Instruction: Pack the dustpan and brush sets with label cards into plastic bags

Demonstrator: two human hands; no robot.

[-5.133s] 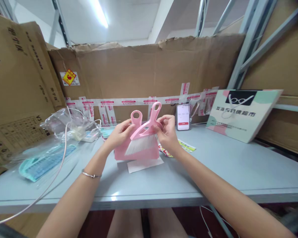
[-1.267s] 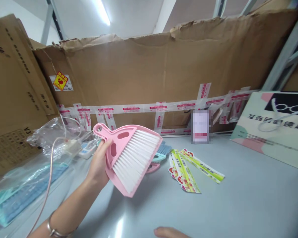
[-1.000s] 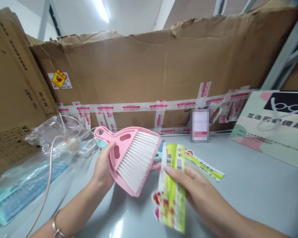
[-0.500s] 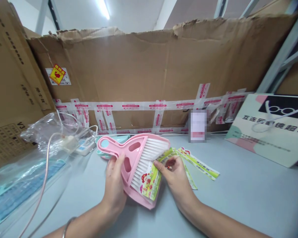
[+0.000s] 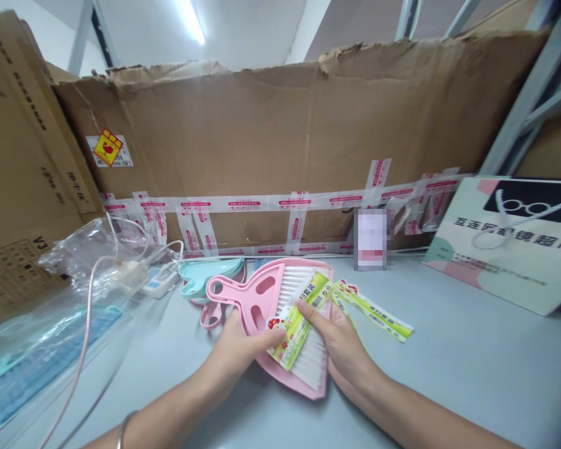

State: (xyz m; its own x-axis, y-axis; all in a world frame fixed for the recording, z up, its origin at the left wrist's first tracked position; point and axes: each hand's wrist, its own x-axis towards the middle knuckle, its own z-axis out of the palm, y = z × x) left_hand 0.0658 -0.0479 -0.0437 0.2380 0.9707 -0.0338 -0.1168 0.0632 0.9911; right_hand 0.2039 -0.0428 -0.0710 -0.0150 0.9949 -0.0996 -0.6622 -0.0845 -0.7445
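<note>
A pink hand brush [image 5: 250,290] with white bristles lies nested in a pink dustpan [image 5: 303,388], tilted up above the table. Across the bristles lies a green-and-white printed label [image 5: 290,349]. My left hand [image 5: 245,340] grips the set from the lower left, its thumb on the label's left end. On the other side, my right hand [image 5: 339,340] is closed around the dustpan's right edge, thumb pressing the label; its other fingers are mostly hidden. More printed labels [image 5: 378,315] lie on the table just beyond my right hand.
Behind the set lie a teal dustpan [image 5: 210,274] and another pink handle [image 5: 210,315]. Clear plastic bags [image 5: 88,249], a white power strip [image 5: 161,279] and cables are at left. A large cardboard box [image 5: 243,131] walls the back; a printed paper bag [image 5: 500,249] stands right.
The set has shifted right and turned slightly, uncovering the teal dustpan. The label now lies higher across the bristles. My left thumb has moved onto it, and my right hand has closed on the dustpan's edge.
</note>
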